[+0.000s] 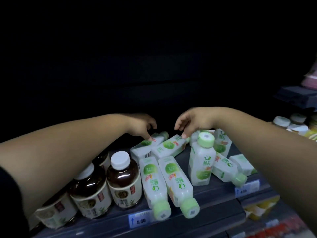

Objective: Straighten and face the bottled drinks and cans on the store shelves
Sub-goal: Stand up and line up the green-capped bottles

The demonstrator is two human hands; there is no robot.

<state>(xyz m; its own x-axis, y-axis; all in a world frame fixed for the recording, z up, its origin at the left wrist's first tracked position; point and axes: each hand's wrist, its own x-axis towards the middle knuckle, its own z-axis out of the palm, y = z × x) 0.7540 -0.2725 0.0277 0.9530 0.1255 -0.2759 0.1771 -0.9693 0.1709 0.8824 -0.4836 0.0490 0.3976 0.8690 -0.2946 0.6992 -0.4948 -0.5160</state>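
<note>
As left hand [142, 125], right hand [190, 122] touch green-capped bottles [169, 146], tag [139, 220] perhaps 5.00

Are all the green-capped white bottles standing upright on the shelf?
No: a green-capped bottle lies flat at the shelf front, cap pointing outward.

Toppled white bottles [175, 184], upright tea bottles [124, 179]
The green-capped white bottles lie scattered on the shelf [214, 194], two with caps at its front edge; a single bottle [201, 160] stands upright. The brown, white-capped tea bottles stand at left.

Head-worn view, facing forward and down, close over shelf [219, 200]
</note>
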